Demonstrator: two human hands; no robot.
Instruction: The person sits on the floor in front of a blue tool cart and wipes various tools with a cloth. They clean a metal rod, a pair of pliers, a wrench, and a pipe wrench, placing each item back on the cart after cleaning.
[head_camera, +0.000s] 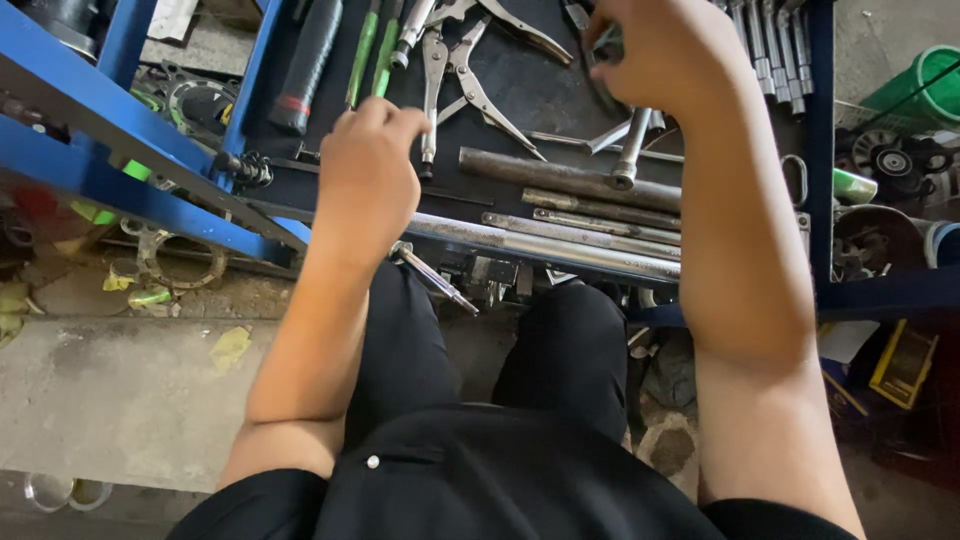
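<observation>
Head view: the left hand (368, 165) hovers, loosely curled and holding nothing, over the dark tray (540, 85), just beside the locking pliers (455, 70) and green screwdrivers (372, 50). The right hand (665, 55) is closed on a small tool at the tray's far side; what kind, I cannot tell. Steel bars (570, 178) lie nearer. Sorting goes best lifting one tool clear, not dragging across neighbours.

Grimy concrete floor (120, 390) under a blue metal tool cart frame (110, 150), daylight.
</observation>
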